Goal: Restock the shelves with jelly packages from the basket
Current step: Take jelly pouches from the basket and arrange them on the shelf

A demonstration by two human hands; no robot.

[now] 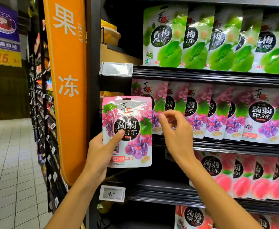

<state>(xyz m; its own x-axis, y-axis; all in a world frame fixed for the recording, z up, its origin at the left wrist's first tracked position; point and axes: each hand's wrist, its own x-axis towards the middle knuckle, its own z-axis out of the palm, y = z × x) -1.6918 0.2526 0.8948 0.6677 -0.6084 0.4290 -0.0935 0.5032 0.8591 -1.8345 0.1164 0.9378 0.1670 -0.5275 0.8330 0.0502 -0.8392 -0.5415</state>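
My left hand point(100, 151) grips a pink and white grape jelly pouch point(132, 123) by its lower left corner, thumb on the front, and holds it upright before the left end of the middle shelf. My right hand point(175, 131) is raised just right of the pouch, fingers loosely curled and holding nothing, its fingertips in front of the row of matching grape jelly pouches point(218, 113) that stand on that shelf. The basket is not in view.
Green plum jelly pouches point(201, 38) fill the shelf above, peach jelly pouches point(251, 176) the shelf below. Dark gaps sit at the shelves' left ends. An orange jelly sign point(67, 80) runs down the shelf post. Price tags point(112, 193) clip to shelf edges. A tiled aisle point(8, 162) lies left.
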